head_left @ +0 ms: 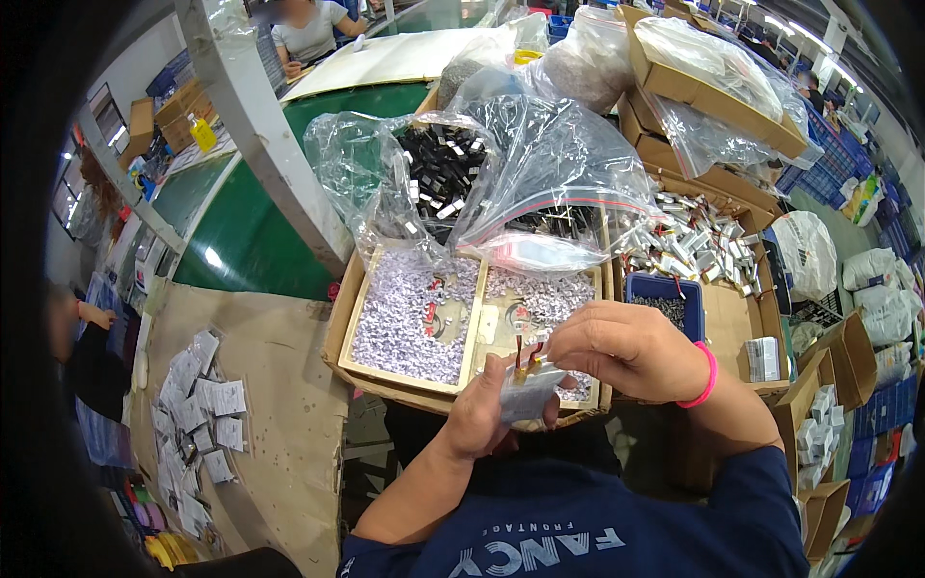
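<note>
My left hand [474, 416] is closed around a few flat silver battery pouches [526, 397], with red and dark wires standing up from their top edge. My right hand [626, 349], with a pink band on the wrist, is held just above and beside the pouches. Its fingers are pinched together near the wires; what they hold, if anything, is hidden. Both hands are over the front right of a wooden tray [474, 337] with two compartments of small white pieces [405, 323].
Behind the tray, plastic bags hold black parts with metal ends [443, 169]. To the right are a blue bin [694, 318] of small metal parts and a carton of wired silver cells [708, 241]. Flat silver packs [198, 405] lie on cardboard at left, beside a metal post [260, 135].
</note>
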